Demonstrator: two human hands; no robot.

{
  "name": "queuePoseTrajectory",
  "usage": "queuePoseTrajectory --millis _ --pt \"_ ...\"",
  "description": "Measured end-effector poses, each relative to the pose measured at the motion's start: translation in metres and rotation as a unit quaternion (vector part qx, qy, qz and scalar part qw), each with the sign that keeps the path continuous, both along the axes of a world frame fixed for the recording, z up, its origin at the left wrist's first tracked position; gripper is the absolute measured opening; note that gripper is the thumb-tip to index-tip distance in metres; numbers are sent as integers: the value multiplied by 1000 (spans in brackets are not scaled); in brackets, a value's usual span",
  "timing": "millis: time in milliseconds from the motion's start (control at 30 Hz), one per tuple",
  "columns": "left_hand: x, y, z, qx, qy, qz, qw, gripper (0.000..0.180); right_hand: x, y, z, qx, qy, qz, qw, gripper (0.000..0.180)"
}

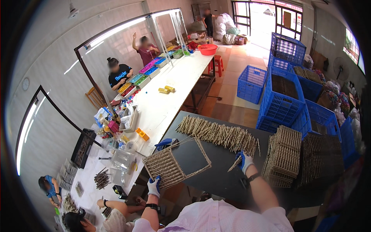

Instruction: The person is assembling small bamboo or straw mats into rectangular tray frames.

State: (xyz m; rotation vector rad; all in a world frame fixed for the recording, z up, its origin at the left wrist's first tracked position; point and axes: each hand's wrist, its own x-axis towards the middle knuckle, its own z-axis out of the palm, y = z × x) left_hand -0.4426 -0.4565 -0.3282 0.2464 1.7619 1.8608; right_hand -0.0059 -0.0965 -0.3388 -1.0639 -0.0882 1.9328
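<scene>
At the near side of the dark counter (218, 183), a person holds one woven frame (164, 167) with the left hand (154, 186), its gloved fingers closed on the frame's near edge. From where I stand, what matters is the gap between this frame and the right hand (245, 162). The frame's unfilled half is on its right, so it faces that hand. The right fingers seem pinched on a twisted strand (233, 165); its long axis slopes leftward and toward the body, the free end near the frame but apart from it. Just beyond the right hand lies the row of loose strands (216, 131), much farther from the left hand.
</scene>
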Motion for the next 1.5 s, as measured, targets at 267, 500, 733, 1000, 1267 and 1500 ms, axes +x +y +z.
queuePoseTrajectory --millis 267,500,733,1000,1267,1500 --pt "-2 -9 -13 -34 50 -58 996 34 27 -30 -38 28 37 145 988 8" --pt "4 -6 -8 -59 72 -82 992 33 25 -40 -51 169 -317 95 929 15" --pt "6 -7 -10 -94 66 -83 990 31 37 -79 -25 373 -591 71 712 36" --pt "7 -7 -13 -105 45 -73 991 32 52 -107 -33 379 -613 98 686 34" --pt "14 -7 -8 -103 44 -80 990 30 53 -110 -39 361 -579 112 723 41" --pt "10 -9 -22 -117 57 -68 989 33 54 -115 -44 378 -556 108 733 40"
